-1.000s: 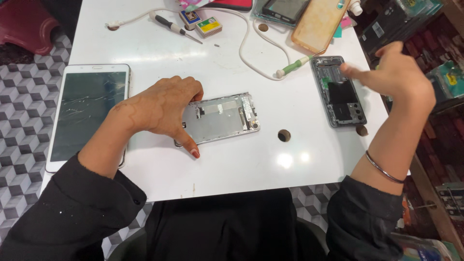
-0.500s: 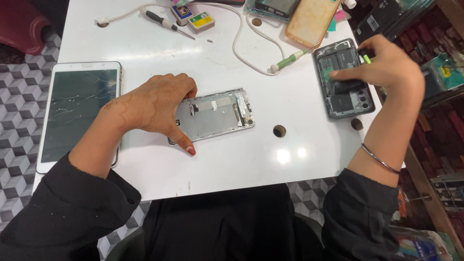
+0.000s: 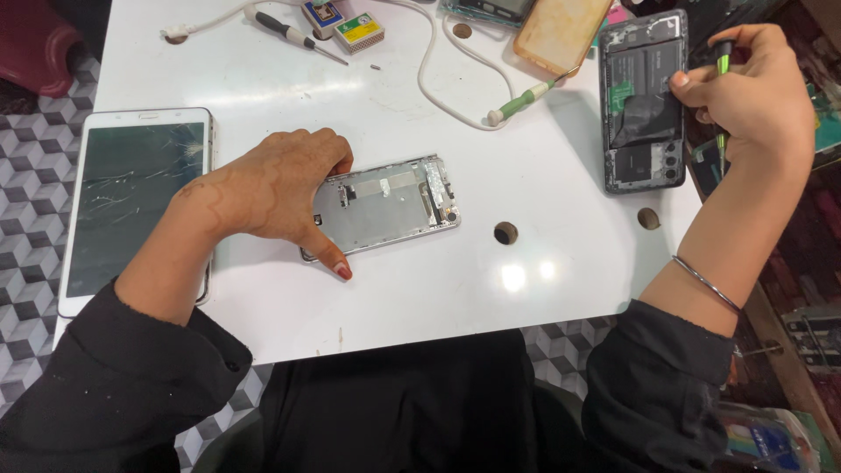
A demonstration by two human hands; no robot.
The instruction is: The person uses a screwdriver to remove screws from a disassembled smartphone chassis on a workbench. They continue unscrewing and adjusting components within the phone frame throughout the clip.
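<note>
Head view, going L to R. Cracked tablet (image 3: 140, 206) lies at the table's (image 3: 263, 96) L edge, part hanging off, right by the L arm. A bump from that arm could knock it down.

L hand (image 3: 272, 193) lies flat-ish on the silver phone frame (image 3: 390, 206), fingers curled over its L end, thumb along the near side. The frame sits mid table. If the hand lets go, I think the frame could slide. Small parts could drop in the hole (image 3: 505, 233) near it.

White cable (image 3: 438, 83) loops up top and could snag.

R hand (image 3: 758, 92) pinches a thin green tool (image 3: 724, 61), just R of the open black phone (image 3: 642, 101). A slip could poke its inside.

Vs 0.5 s ago: R hand was on the black phone, now it's lifted off w/ the tool. L hand hasn't moved.
</note>
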